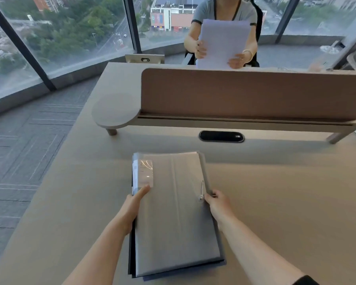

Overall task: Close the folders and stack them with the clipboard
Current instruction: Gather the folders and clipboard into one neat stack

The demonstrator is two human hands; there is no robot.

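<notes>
While the stack [173, 214] lies near the desk's [275, 202] front edge, it is gripped on both long sides, probably so its edges can be squared. At the left, the left hand [133, 210] is curled round the dark lower layers, thumb laid flat on the grey top folder [173, 182]. At the right, the right hand [219, 204] is pinched on the edge beside the cord button [201, 198]. Whether a clipboard is included cannot be told. Bare desk is left on both sides; the divider [245, 93] stands well beyond.

Two bare forearms, each ending in a bare hand; behind the right grip [218, 204], a dark sleeve edge [305, 280] at the elbow
</notes>
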